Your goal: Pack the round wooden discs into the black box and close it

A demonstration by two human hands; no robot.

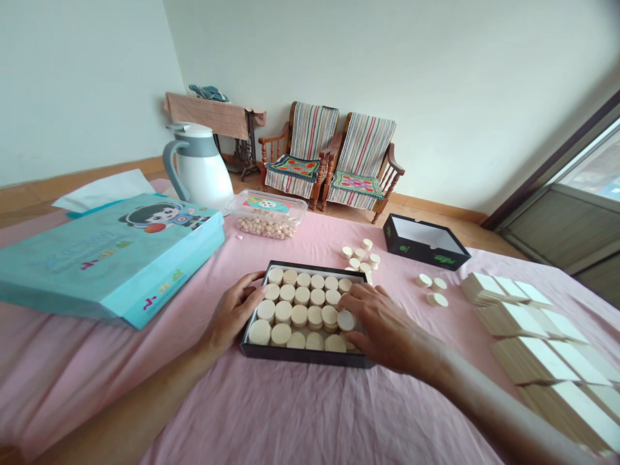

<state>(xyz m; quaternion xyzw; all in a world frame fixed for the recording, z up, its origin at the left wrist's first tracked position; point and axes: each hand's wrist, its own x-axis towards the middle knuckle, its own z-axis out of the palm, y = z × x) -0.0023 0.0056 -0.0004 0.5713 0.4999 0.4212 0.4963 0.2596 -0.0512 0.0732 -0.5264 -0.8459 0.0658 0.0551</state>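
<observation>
A black box packed with several round pale wooden discs lies on the pink cloth in front of me. My left hand rests against the box's left wall, fingers curled over the rim onto the discs. My right hand lies over the box's right side, fingertips pressed on a disc there. More loose discs sit just behind the box, and three discs lie to the right.
The black box lid lies upturned at the back right. Pale wooden blocks line the right side. A blue gift box, a white jug and a clear tub of nuts stand at left. Two wooden chairs stand behind.
</observation>
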